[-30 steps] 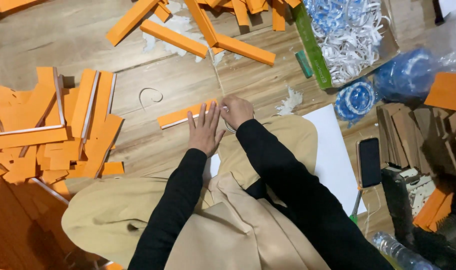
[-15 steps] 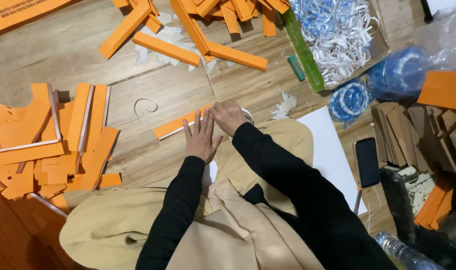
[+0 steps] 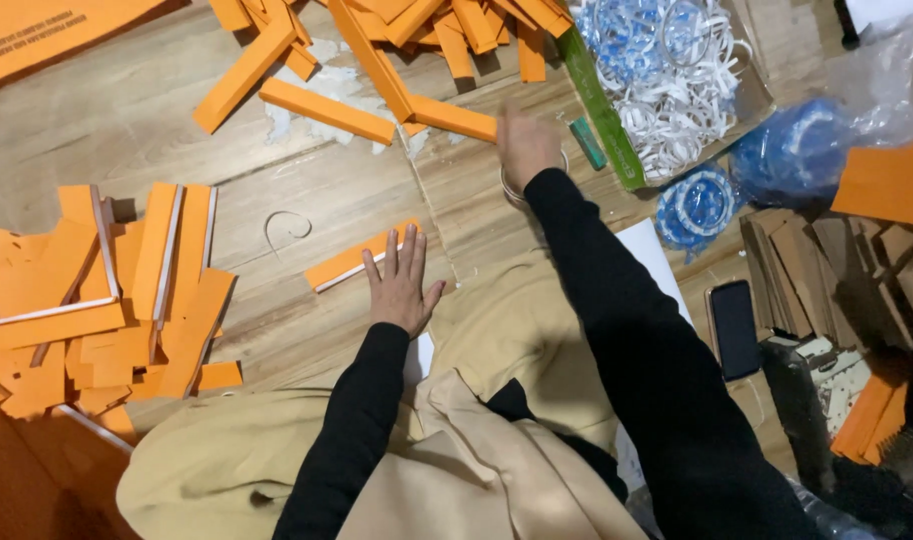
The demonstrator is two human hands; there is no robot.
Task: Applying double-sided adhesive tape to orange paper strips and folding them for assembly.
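Orange folded strip [image 3: 362, 258] lies on the wooden floor [image 3: 127, 120], pinned flat under the left hand [image 3: 401, 285], fingers spread wide. Right hand [image 3: 525, 145] reaches to an orange box piece [image 3: 455, 118] near the floor's far edge; its grip can't be told.

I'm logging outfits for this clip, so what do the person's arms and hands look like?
Both arms are covered by long, close-fitting black sleeves that end at the wrists. The left hand and right hand are bare: no gloves, and no rings, watch or markings can be seen from this view.
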